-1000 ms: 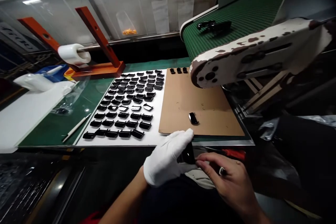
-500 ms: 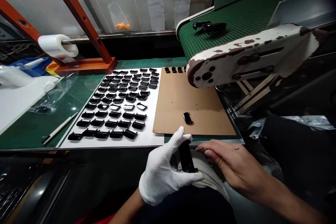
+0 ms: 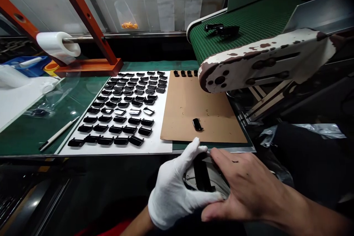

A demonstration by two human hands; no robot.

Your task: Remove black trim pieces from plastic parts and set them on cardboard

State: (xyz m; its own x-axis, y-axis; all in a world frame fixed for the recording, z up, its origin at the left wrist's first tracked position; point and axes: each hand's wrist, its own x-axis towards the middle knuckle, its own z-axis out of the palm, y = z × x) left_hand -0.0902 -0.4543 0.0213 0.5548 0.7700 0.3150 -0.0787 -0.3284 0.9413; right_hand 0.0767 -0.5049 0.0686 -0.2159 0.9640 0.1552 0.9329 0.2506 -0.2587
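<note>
From the head camera, the white-gloved left hand (image 3: pixel 173 195) is clenching its grip around a glossy black plastic part (image 3: pixel 201 177), holding it upright, while the bare right hand (image 3: pixel 246 180) is spreading open just beside it, holding nothing. Ahead on the bench (image 3: pixel 27 132), a brown cardboard sheet (image 3: pixel 193 118) is carrying a single black part (image 3: pixel 197 124), rows of black parts (image 3: pixel 116 129) are lying on a white board (image 3: pixel 155 148), and a green conveyor belt (image 3: pixel 249 33) is running above, to the right.

**Glossy black plastic piece (image 3: pixel 201 175) held on end**

The narrow, elongated piece stands nearly upright, pinched between thumb and fingers of the white-gloved left hand (image 3: pixel 174 191). The spread, bare right hand (image 3: pixel 246 180) lies just beside its top end.
</note>
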